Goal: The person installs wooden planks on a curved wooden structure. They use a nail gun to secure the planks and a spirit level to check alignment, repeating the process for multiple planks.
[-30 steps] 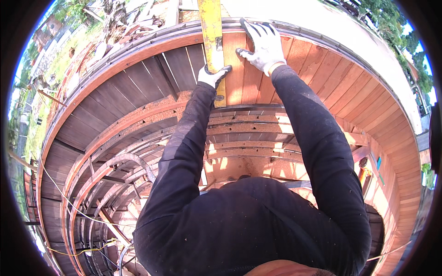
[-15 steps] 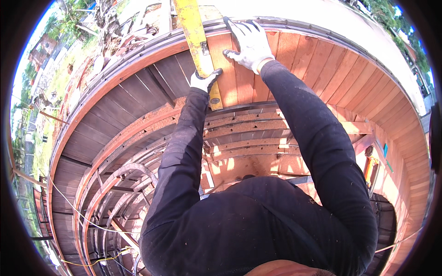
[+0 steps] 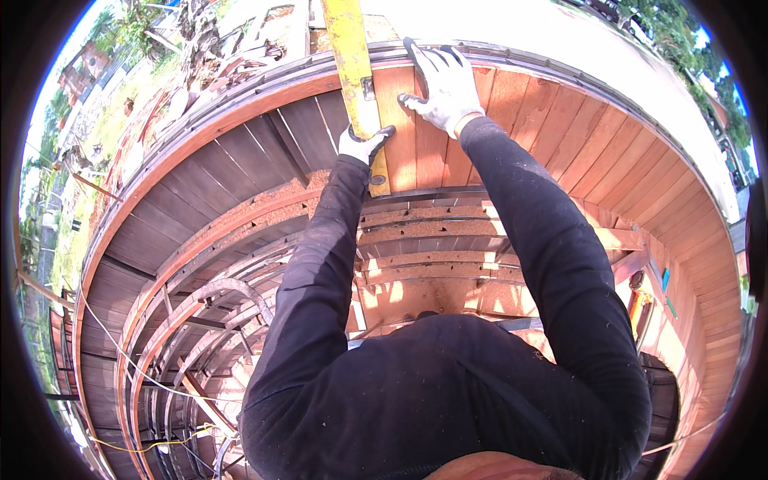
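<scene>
My left hand (image 3: 366, 145), in a white glove with dark fingertips, is wrapped round a long yellow spirit level (image 3: 349, 58). The level is worn and stands upright against the inside of a curved plank wall, its top passing above the rim (image 3: 552, 70). To its right, my right hand (image 3: 445, 88), gloved likewise, lies spread on the reddish wooden planks (image 3: 538, 120), fingertips reaching up to the rim. No object shows in that hand. Dark weathered planks (image 3: 204, 168) continue the wall to the left of the level.
Curved wooden ribs (image 3: 232, 210) run along the wall below my hands. A bent frame piece (image 3: 240, 290) and a thin pale cable (image 3: 132, 362) lie at the left. A yellow tool (image 3: 638, 310) sits at the right. Cut wood and a tree trunk (image 3: 196, 40) stand outside.
The whole view has shifted slightly, so hands and level appear a little further right and lower. My left hand keeps its hold on the level; my right hand stays spread on the planks.
</scene>
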Available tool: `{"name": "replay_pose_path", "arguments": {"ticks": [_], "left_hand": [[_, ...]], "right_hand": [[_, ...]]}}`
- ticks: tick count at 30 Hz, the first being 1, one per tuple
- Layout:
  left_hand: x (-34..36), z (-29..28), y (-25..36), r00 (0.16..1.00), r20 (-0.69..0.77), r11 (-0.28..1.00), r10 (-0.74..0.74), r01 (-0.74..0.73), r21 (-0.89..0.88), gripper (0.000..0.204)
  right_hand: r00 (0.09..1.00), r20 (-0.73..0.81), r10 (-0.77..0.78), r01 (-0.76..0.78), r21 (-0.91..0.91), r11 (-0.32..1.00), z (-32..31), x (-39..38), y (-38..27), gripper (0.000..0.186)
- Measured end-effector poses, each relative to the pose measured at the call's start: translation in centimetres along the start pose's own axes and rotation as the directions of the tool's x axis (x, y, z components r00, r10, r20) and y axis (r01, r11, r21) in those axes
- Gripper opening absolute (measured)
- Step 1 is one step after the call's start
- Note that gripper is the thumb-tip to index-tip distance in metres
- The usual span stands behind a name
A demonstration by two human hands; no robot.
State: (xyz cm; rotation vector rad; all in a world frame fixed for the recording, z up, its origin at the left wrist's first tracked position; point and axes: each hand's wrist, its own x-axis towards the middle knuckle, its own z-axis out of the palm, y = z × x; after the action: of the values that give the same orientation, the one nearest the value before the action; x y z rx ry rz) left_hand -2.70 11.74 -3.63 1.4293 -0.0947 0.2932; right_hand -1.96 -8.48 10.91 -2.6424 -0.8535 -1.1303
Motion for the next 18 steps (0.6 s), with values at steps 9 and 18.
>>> {"name": "replay_pose_path", "arguments": {"ticks": [9, 18], "left_hand": [[-0.5, 0.2, 0.8, 0.997, 0.017, 0.996, -0.069, 0.07, -0.05, 0.052], [-1.5, -0.2, 0.4, 0.988, 0.041, 0.988, -0.15, 0.148, 0.041, 0.053]], "right_hand": [[1.0, -0.013, 0.004, -0.004, -0.005, 1.0, 0.1, 0.0, -0.1, 0.086], [0.999, -0.002, -0.039, 0.039, -0.005, 0.999, -0.2, -0.3, 0.0, 0.067]]}}
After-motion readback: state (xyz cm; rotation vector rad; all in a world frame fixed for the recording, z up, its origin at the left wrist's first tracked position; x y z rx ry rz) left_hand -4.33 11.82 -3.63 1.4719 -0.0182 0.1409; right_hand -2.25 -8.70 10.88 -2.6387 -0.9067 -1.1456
